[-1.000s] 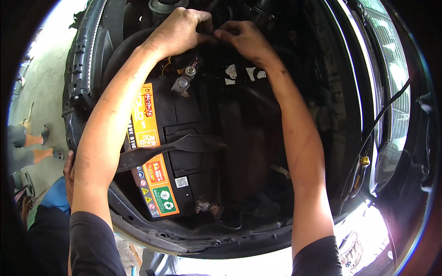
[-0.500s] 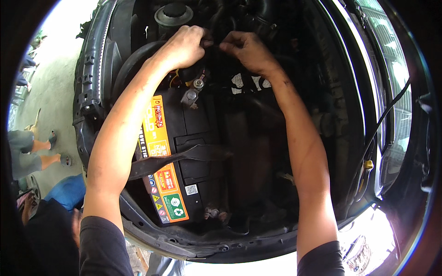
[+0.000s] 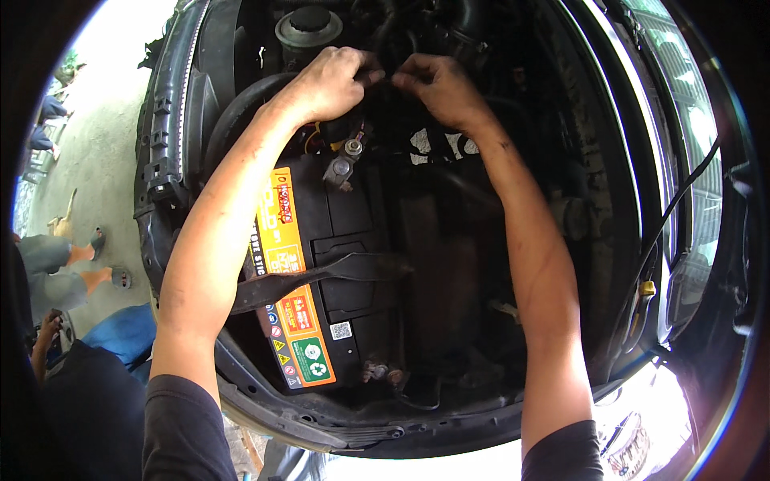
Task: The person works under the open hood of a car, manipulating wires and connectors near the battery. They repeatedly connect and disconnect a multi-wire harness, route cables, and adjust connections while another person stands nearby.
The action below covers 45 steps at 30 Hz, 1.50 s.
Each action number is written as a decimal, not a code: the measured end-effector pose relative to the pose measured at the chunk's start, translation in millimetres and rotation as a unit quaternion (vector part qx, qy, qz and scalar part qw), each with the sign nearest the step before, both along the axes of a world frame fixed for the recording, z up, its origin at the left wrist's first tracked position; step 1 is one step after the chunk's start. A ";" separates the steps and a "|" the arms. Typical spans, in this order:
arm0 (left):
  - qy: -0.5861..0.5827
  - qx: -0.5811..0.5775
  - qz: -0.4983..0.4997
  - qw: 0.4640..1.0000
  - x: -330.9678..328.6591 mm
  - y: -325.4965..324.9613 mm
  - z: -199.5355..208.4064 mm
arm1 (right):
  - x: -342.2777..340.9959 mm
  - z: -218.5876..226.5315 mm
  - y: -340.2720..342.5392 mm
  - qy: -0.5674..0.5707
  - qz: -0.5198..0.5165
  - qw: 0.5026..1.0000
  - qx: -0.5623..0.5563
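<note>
Both arms reach to the far part of an engine bay, over a car battery point(image 3: 341, 216) with a yellow and orange label. My left hand point(image 3: 330, 86) is closed, thumb and forefinger pinched together near dark hoses. Just right of it, my right hand point(image 3: 443, 90) also makes a pinch, its fingertips facing the left ones across a small gap. Whatever the fingers grip is lost in the dark. Below the left hand sits a metal battery terminal clamp point(image 3: 343, 164) with a bolt. A dark hold-down strap point(image 3: 345, 268) crosses the battery top.
A round reservoir with a black cap point(image 3: 310, 22) stands beyond the left hand. The radiator edge point(image 3: 164, 120) runs along the left, the windscreen point(image 3: 682, 104) along the right. A person in dark clothing point(image 3: 88, 393) is at the lower left; another person's legs point(image 3: 64, 272) show farther up.
My fingertips have come slightly closer together. The whole view has shifted a little, so the engine bay sits farther right in the picture. The person at lower left has moved an arm.
</note>
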<state>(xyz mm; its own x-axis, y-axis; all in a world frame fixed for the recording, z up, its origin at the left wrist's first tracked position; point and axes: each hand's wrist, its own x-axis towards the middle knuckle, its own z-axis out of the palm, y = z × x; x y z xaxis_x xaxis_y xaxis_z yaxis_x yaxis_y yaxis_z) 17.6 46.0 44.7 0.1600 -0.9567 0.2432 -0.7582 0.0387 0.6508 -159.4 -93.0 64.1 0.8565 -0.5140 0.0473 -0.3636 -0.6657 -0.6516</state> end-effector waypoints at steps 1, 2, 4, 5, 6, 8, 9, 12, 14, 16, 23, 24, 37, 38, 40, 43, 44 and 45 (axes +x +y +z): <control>0.006 0.003 0.001 1.000 -0.5 -0.8 -0.1 | 0.2 0.5 -0.5 0.007 -0.008 1.000 -0.001; 0.015 0.004 0.002 1.000 -2.0 -0.8 -0.7 | 0.1 0.5 -0.5 0.010 -0.007 1.000 0.002; -0.027 0.005 -0.001 1.000 -6.5 -1.2 -1.8 | 0.0 0.9 -0.7 0.016 -0.005 1.000 0.005; -0.047 0.011 -0.004 0.999 -8.9 -0.5 -2.3 | 0.1 0.4 0.0 0.021 -0.005 1.000 0.014; -0.050 -0.002 -0.004 0.999 -8.3 -0.3 -1.3 | 0.4 0.2 0.3 0.022 -0.007 1.000 0.020; -0.040 -0.011 0.002 0.999 -9.4 0.0 0.0 | 0.5 0.1 1.2 0.025 -0.010 0.999 0.021; -0.037 -0.007 0.008 0.999 -8.4 -0.4 1.6 | 0.9 1.0 0.8 0.026 -0.010 0.999 0.015; 0.020 -0.007 0.024 0.999 -5.8 0.8 4.4 | 0.3 3.2 1.1 0.032 -0.016 0.999 0.028; 0.031 -0.034 0.014 0.999 -4.3 0.8 5.3 | 0.0 4.7 0.8 0.038 -0.018 0.999 0.035; 0.024 -0.042 0.011 0.999 -2.8 1.3 5.3 | -0.6 4.9 0.8 0.049 -0.013 0.998 0.029; -0.031 -0.032 0.051 0.998 -3.0 -1.5 4.9 | 0.8 -0.4 -2.5 0.004 0.018 0.999 0.026; -0.026 -0.026 0.060 0.998 -3.8 -1.4 4.7 | 1.1 -0.7 -3.3 0.004 0.020 0.999 0.025; 0.002 0.003 -0.027 1.000 -2.0 3.2 6.6 | -0.4 1.2 1.5 0.025 -0.003 1.000 -0.013; -0.011 0.010 -0.025 1.000 -2.3 3.8 5.9 | -0.3 0.8 1.9 0.018 0.000 1.000 -0.008; -0.031 0.011 -0.030 0.999 -3.0 3.4 4.6 | -0.1 0.8 2.7 0.019 -0.008 1.000 0.000; -0.069 0.068 -0.031 0.995 -1.4 1.3 3.9 | 0.3 2.9 3.1 0.055 -0.013 0.998 0.016; -0.078 0.065 -0.029 0.994 -1.7 0.9 3.5 | 0.4 3.8 3.2 0.057 -0.012 0.998 0.021; -0.084 0.071 -0.021 0.994 -2.3 0.4 3.2 | 1.0 4.7 3.2 0.057 -0.011 0.998 0.025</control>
<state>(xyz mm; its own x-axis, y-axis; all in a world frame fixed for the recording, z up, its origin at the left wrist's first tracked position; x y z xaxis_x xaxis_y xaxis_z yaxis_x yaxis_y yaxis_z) 15.3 46.4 48.0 0.0867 -0.9883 0.1251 -0.8565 -0.0098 0.5160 -158.5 -89.7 68.8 0.8429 -0.5326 -0.0761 -0.4519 -0.6241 -0.6374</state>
